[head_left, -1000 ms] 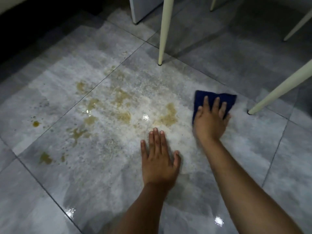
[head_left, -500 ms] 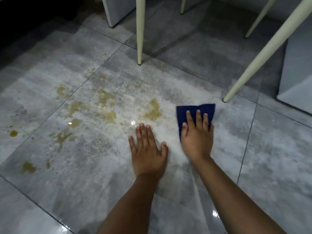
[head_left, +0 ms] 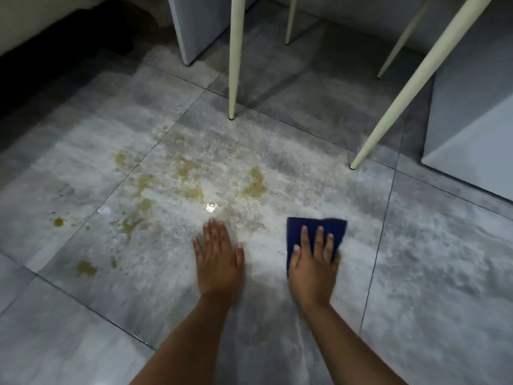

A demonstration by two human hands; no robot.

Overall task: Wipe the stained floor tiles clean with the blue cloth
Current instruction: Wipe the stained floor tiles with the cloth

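Grey floor tiles (head_left: 277, 168) carry yellow-brown stains (head_left: 254, 184) and a whitish powdery film across the middle. More yellow blotches (head_left: 138, 215) spread to the left, with a small drop (head_left: 58, 222) farther out. My right hand (head_left: 312, 262) presses flat on the folded blue cloth (head_left: 316, 226), on the floor to the right of the stains. My left hand (head_left: 219, 257) lies flat on the tile beside it, fingers together, holding nothing.
Cream chair legs stand on the floor ahead: one upright (head_left: 232, 79), one slanted at the right (head_left: 402, 101), two thinner ones behind. A pale cabinet panel (head_left: 191, 29) is at the back and a white unit (head_left: 472, 134) at the right. A wet glint (head_left: 212, 207) shows near my left fingertips.
My right hand has dragged the blue cloth back toward me and a little left, away from the slanted chair leg. My left hand stays planted on the tile. The camera view has shifted.
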